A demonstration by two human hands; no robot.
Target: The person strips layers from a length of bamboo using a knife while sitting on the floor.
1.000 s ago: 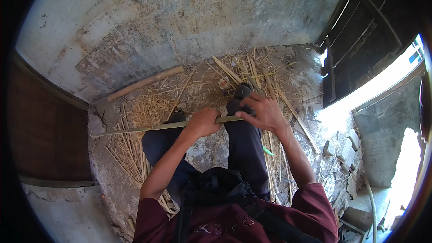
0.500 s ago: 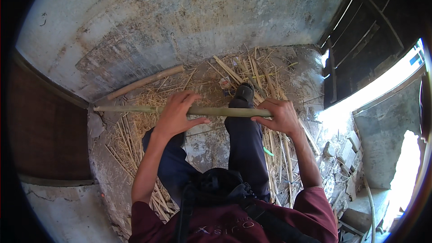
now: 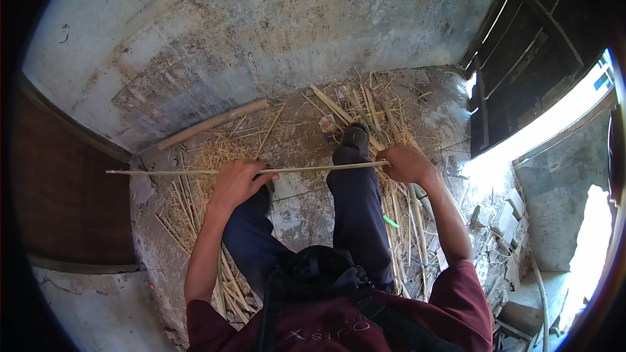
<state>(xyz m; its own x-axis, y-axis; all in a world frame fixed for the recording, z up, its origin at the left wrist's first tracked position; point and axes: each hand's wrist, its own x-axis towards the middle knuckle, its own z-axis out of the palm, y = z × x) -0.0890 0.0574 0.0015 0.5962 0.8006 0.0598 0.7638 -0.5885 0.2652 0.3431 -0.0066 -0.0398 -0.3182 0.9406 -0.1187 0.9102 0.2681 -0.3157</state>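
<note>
Thin bamboo strip point(image 3: 310, 169), straight, held crosswise

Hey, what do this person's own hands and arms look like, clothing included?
The left hand and right hand are bare, without gloves, and no watch or band shows at either wrist. The forearms are uncovered too; short maroon sleeves cover the upper arms.

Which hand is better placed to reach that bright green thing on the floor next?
Likely the right hand: it's nearer the green object, which lies beyond the right leg from the left hand. Both hands are on the pale strip.
</note>
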